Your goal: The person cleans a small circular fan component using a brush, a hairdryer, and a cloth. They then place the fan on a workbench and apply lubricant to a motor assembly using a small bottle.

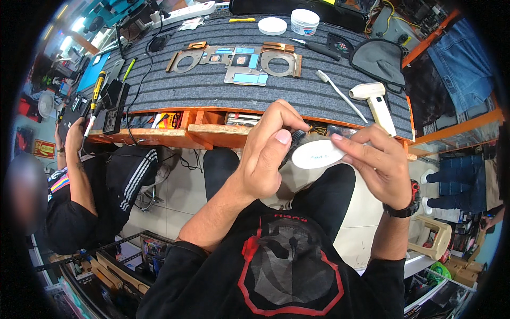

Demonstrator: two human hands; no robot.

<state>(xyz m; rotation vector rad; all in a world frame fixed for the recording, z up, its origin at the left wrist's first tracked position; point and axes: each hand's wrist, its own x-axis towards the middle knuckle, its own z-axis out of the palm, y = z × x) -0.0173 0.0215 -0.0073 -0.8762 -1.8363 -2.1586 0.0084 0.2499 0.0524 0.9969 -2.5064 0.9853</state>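
Right hand (376, 166) pinches the right end of a smooth white oval object (313, 159) before the grey, black-striped fabric-topped desk (175, 95); the left hand (268, 151), half curled, is beside a dark ridged piece (291, 147) (whether gripped, I cannot tell).

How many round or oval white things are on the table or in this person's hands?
3: a flat disc at the far side of the table, a tub just right of it, and an oval piece in the right hand. More could hide in the left hand.
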